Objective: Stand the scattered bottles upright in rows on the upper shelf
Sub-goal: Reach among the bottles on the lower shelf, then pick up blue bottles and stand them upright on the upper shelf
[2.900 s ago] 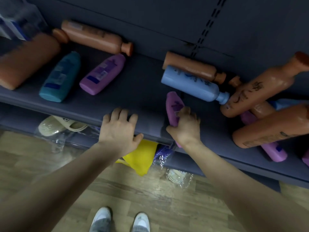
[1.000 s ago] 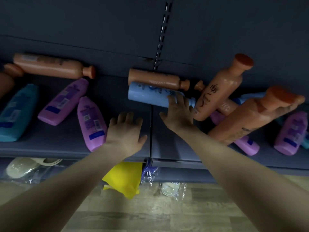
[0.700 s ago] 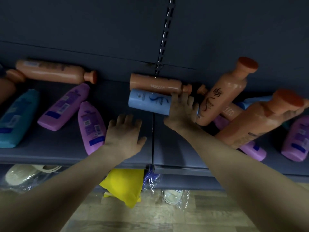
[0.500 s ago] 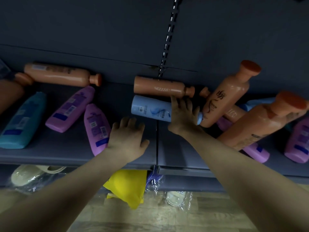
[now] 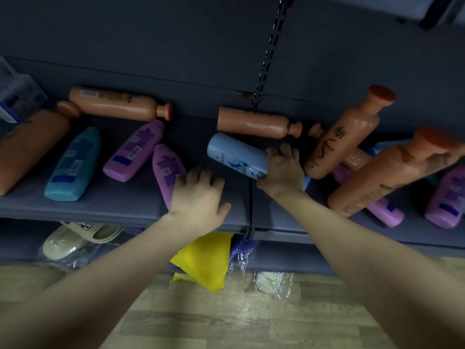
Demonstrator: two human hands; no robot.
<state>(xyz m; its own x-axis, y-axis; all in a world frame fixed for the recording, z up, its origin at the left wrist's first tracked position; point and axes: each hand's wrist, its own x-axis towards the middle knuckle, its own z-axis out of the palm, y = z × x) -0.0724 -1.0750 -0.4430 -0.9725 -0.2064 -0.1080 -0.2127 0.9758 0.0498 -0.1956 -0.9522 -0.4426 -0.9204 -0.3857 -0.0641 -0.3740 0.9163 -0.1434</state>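
CHANGE: blue bottle [image 5: 236, 161], centre frame on upper shelf [image 5: 125, 205], has been swung from lying flat to tilted | right grip [image 5: 283, 172] curled round its cap end | left grip [image 5: 198, 200] spread flat, holding nothing | uprighting judged begun

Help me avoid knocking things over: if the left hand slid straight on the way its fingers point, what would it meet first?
Probably the base of the light blue bottle in the right hand; if the left hand misses it, the orange bottle behind. Depth is unclear.
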